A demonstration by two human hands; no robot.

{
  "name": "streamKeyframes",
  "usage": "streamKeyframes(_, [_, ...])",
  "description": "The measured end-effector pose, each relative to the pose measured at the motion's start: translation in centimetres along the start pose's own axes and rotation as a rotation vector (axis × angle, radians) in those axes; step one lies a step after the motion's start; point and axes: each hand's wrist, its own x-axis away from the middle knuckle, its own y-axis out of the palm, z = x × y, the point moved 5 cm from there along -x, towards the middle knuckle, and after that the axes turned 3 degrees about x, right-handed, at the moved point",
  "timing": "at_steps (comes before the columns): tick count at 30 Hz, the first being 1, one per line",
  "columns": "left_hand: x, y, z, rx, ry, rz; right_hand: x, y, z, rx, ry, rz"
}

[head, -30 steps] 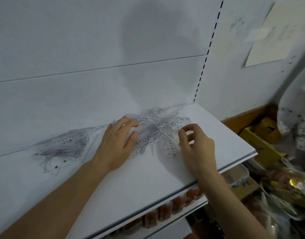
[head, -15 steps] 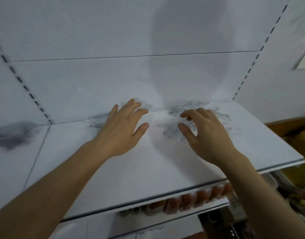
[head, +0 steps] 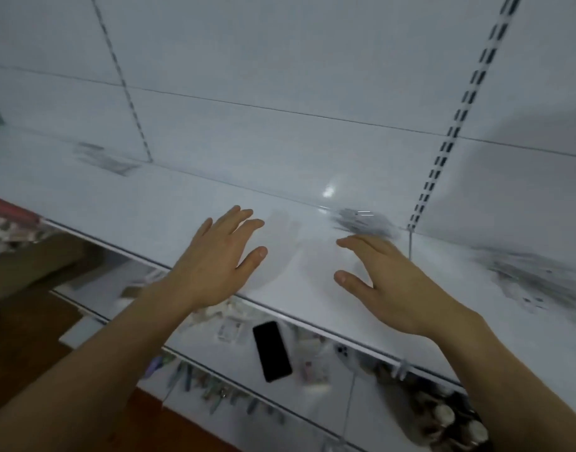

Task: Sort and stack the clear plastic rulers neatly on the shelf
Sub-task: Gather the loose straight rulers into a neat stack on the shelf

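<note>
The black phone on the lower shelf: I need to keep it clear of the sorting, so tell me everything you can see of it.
The black phone is a slim, glossy dark rectangle with rounded corners. It lies flat with its dark face up, showing no picture. Its long side is tilted slightly, the top leaning left. It rests on the white lower shelf, below the front edge of the upper shelf, between the two forearms. Blurred small goods lie around it; neither hand touches it.
</note>
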Motion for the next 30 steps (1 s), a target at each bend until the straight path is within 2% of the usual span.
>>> streamKeyframes(6, [6.3,-6.2,-14.7,-0.004,-0.206,0.034,-8.6,4.4,-12.4,0.036,-0.174,-0.069])
streamKeyframes(9, [8.3,-8.2,-19.1,0.032,-0.269,0.040,-12.6,5.9,-17.7,0.052,-0.252,-0.134])
streamKeyframes(15, [9.3,-10.9,-27.2,-0.005,-0.320,0.072,-21.2,8.1,-25.9,0.140,-0.351,-0.166])
streamKeyframes(23, [5.1,-12.9,-40.8,-0.080,-0.343,0.078,-33.6,13.5,-32.5,0.156,-0.397,-0.199])
streamKeyframes(30, [0.1,-14.0,-51.1,-0.044,-0.366,-0.025,-44.2,17.5,-35.6,0.065,-0.320,-0.159])
